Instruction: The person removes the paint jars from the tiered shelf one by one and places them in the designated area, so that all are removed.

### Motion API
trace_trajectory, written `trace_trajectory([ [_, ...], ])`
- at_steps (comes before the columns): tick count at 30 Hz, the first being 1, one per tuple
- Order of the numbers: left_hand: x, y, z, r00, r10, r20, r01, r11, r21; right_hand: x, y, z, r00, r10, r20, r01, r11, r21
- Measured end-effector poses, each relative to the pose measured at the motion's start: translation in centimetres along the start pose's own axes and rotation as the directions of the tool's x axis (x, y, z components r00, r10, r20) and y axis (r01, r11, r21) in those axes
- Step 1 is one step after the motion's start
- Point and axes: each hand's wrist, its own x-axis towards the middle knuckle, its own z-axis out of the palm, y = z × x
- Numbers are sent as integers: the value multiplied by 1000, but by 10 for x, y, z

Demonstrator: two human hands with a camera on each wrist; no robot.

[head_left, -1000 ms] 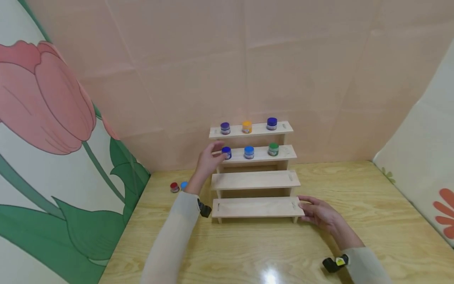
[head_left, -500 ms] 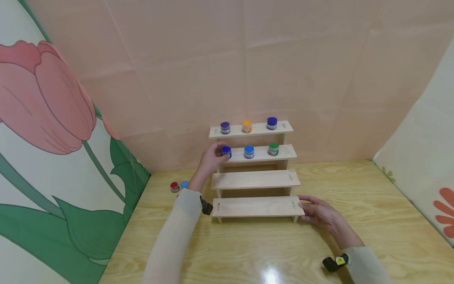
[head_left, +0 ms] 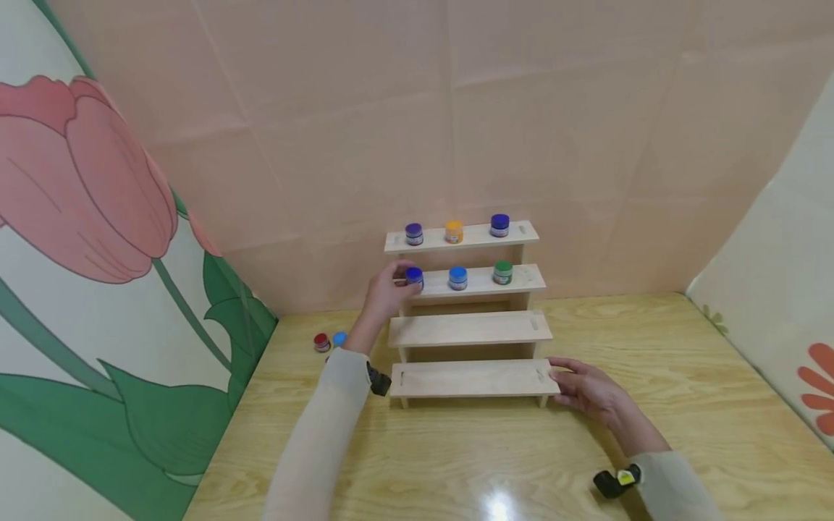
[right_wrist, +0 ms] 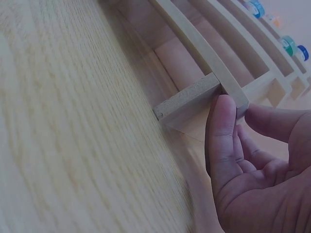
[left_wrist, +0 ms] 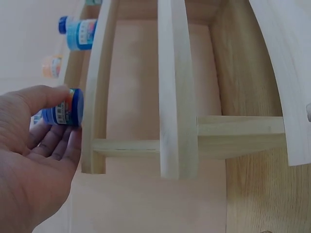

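Note:
A four-step wooden display rack [head_left: 470, 329] stands on the table. At the left end of its second step from the top, my left hand [head_left: 386, 293] pinches a dark blue paint jar [head_left: 414, 277]. In the left wrist view the thumb lies on one side of this jar [left_wrist: 65, 108] and the fingers on the other. A light blue jar [head_left: 458, 278] and a green jar [head_left: 502, 273] share that step. My right hand [head_left: 589, 394] holds the right end of the lowest step [right_wrist: 228, 90] between thumb and fingers.
Purple [head_left: 413, 234], orange [head_left: 454, 231] and dark blue [head_left: 499, 225] jars stand on the top step. On the table [head_left: 417, 463] left of the rack are a red jar [head_left: 322, 342] and a light blue jar [head_left: 339, 339], partly hidden by my left arm. A pink backdrop [head_left: 326, 145] rises behind.
My left hand has moved slightly right and its fingers have come further round the dark blue jar, which has shifted very slightly left. The right hand stays on the rack.

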Motion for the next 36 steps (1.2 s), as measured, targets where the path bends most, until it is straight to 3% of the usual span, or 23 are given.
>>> trace_trajectory([
  [12, -22, -6, -18, 997, 69, -30, -71, 995, -75, 0, 0, 1, 1000, 3, 3, -3, 1000, 18],
  [20, -38, -8, -27, 994, 103, -37, -105, 993, -47, -1, 1, 2, 1000, -13, 18, 13, 1000, 26],
  [29, -54, -11, -41, 996, 88, -28, -90, 993, -73, -1, 1, 1, 1000, -16, 17, 15, 1000, 22],
  [36, -64, -24, -55, 996, 80, -39, -82, 994, -69, -1, 0, 1, 1000, -19, 20, 18, 999, 30],
])
